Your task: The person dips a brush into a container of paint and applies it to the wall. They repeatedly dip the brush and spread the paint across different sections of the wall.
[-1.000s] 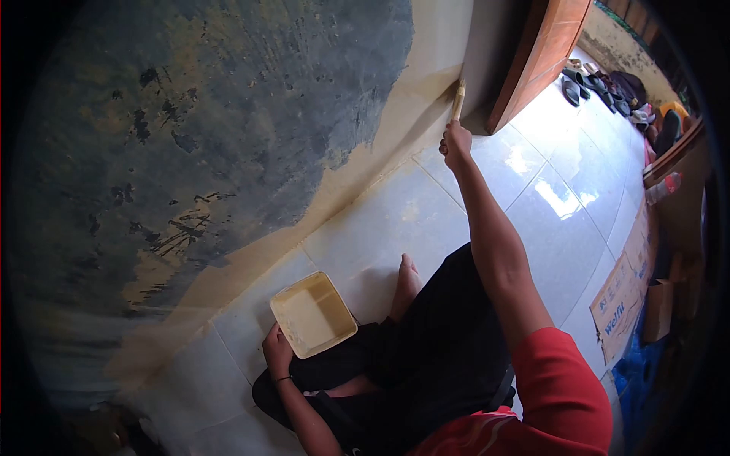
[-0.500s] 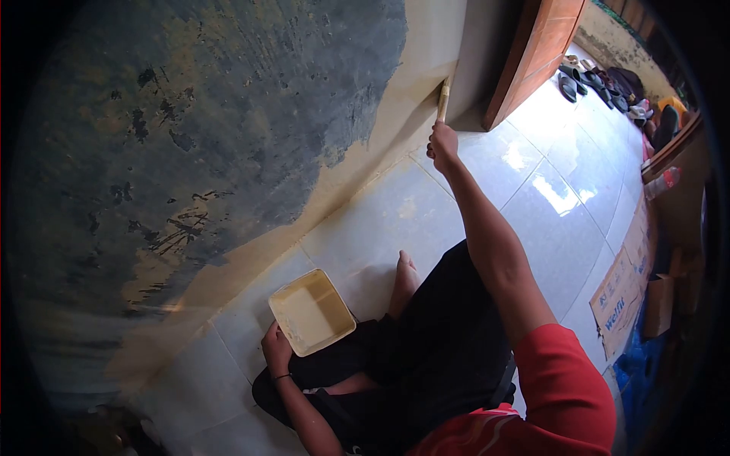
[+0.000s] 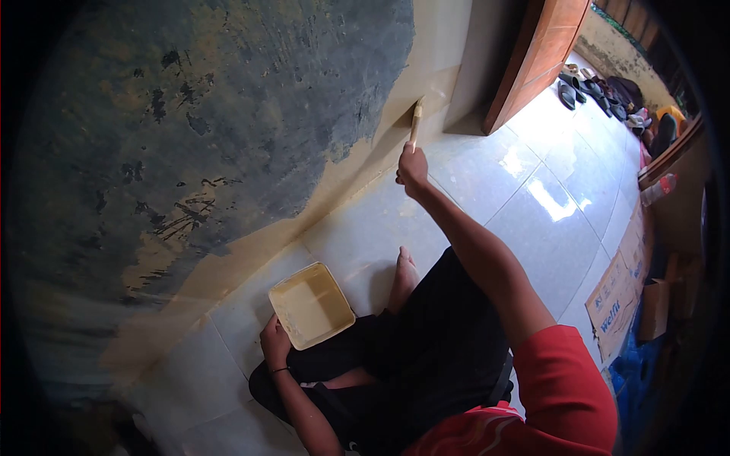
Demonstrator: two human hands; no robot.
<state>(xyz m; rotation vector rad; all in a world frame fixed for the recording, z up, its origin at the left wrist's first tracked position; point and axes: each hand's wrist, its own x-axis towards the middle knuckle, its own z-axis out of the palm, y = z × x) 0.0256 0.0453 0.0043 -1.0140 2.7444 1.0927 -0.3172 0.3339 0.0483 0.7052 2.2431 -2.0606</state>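
With fingers wrapped round its handle, my right hand (image 3: 413, 167) holds a paintbrush (image 3: 416, 125) out at arm's length. The brush tip meets the cream lower part of the wall (image 3: 433, 80), beside a large dark grey-blue patch (image 3: 304, 99). Near my lap, my left hand (image 3: 274, 342) grips the side of a square cream tub (image 3: 334, 334). Pale paint coats the tub's inside, and its opening faces up. The tub hides some of my left fingers. My crossed legs in black trousers (image 3: 426, 327) are beneath and beside it.
A brown wooden door (image 3: 532, 68) stands ajar beyond the brush. Sandals and shoes (image 3: 601, 91) lie in a row by the doorway. Flattened cardboard (image 3: 612, 304) and a plastic bottle (image 3: 660, 188) are on the right. Glossy white tiles (image 3: 487, 175) cover the floor.
My right hand has brought the paintbrush left and down along the wall, away from the door side. My left hand and the tub stay almost where they were.
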